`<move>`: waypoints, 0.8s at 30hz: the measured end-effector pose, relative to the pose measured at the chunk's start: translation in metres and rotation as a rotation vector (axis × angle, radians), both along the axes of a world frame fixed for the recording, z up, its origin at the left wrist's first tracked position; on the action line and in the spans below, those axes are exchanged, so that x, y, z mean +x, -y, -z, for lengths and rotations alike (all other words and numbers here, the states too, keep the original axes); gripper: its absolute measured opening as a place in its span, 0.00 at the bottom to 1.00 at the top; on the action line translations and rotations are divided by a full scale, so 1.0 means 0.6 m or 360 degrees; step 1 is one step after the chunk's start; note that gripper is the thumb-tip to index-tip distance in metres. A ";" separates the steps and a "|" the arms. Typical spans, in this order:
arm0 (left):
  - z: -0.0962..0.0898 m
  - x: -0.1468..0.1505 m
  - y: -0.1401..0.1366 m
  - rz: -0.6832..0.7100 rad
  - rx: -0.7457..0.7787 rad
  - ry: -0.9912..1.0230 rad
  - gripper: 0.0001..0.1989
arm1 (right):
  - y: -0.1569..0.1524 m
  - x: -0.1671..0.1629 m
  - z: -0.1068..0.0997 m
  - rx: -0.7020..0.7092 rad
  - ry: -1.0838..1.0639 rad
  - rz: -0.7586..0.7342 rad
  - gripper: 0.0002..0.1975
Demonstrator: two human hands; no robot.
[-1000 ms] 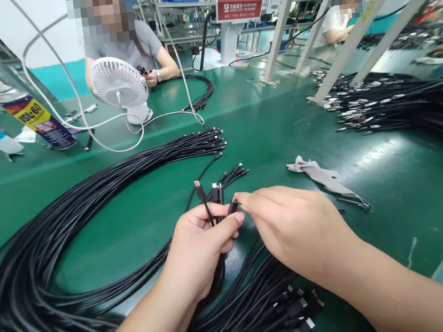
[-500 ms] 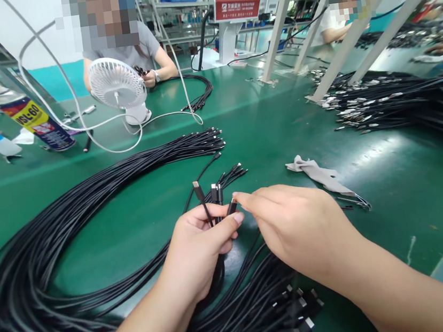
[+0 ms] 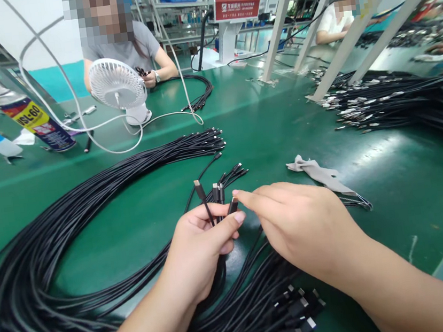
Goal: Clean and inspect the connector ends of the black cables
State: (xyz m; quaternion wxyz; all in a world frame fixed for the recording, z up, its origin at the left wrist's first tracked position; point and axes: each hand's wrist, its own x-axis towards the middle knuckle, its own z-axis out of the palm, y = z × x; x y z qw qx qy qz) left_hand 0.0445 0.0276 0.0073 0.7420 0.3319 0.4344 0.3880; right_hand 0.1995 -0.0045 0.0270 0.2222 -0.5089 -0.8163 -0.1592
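Note:
In the middle of the head view, my left hand [image 3: 204,238] is closed round several black USB cables [image 3: 201,194], their plug ends pointing up. Between its thumb and index finger, one plug [image 3: 233,206] is pinched, tilted to the right. My right hand [image 3: 296,221] comes in from the right with its fingers pressed together. Its index fingertip meets the metal tip of that plug. The right thumb and whatever lies under the palm are hidden. Below both hands spreads a bundle of black cables [image 3: 238,304], with metal USB plugs [image 3: 301,304] at its right end.
A large loop of black cables [image 3: 87,188] curves over the green table [image 3: 255,113]. A grey cloth [image 3: 319,175] with a metal tool [image 3: 357,201] lies at right. Further off are a spray can [image 3: 40,121], a white fan [image 3: 117,84], more cables [image 3: 391,102] and two people.
My hands keep almost the same pose at the plug, with only a slight shift. In the background, the person at right has moved a little and the seated person's head has tilted.

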 end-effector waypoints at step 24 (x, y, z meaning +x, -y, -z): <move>0.004 -0.002 0.003 0.0125 0.0215 -0.0188 0.12 | -0.037 0.006 0.004 -0.0502 -0.0839 -0.0121 0.09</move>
